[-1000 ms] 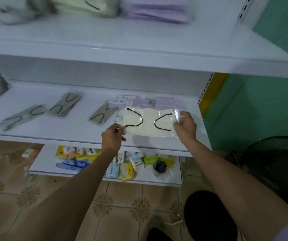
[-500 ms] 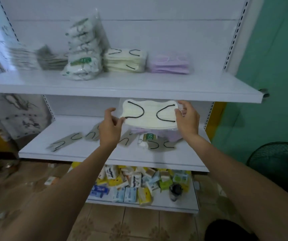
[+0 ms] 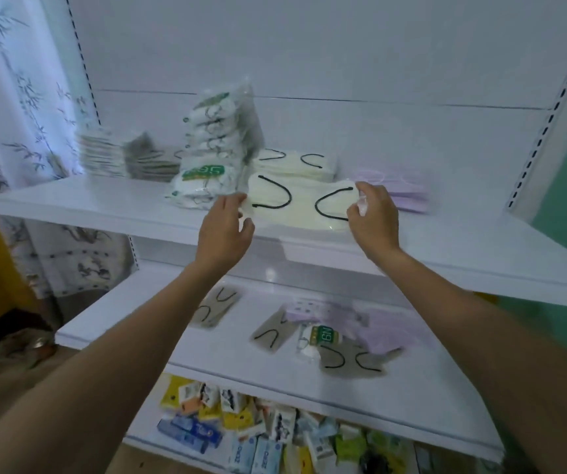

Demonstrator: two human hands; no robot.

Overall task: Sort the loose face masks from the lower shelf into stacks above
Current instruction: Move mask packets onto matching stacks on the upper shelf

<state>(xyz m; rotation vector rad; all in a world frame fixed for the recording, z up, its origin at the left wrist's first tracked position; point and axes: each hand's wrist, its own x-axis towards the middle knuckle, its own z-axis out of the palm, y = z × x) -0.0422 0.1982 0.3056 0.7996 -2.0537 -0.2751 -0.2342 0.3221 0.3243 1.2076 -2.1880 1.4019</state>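
1. The top shelf [image 3: 104, 200] is holding five piles in a row: a white pile [image 3: 99, 155], a gray pile [image 3: 149, 162], a tall bag pile [image 3: 217, 145], a cream pile [image 3: 292, 162] and a purple pile [image 3: 408, 196]. A good part of the sorting is looking done.
2. The low shelf [image 3: 429, 388] is waiting with more work. Three gray masks [image 3: 270, 331] are lying apart, purple masks [image 3: 384, 330] are lying in a heap, and a small packet [image 3: 319, 336] is sitting beside them.
3. The cream mask [image 3: 301, 206] is hanging just in front of the cream pile. It is not lying on it yet.
4. The left hand [image 3: 225, 227] is pinching the mask's left end, and the right hand [image 3: 374, 217] is pinching its right end.
5. I think this mask is going on the cream pile next.
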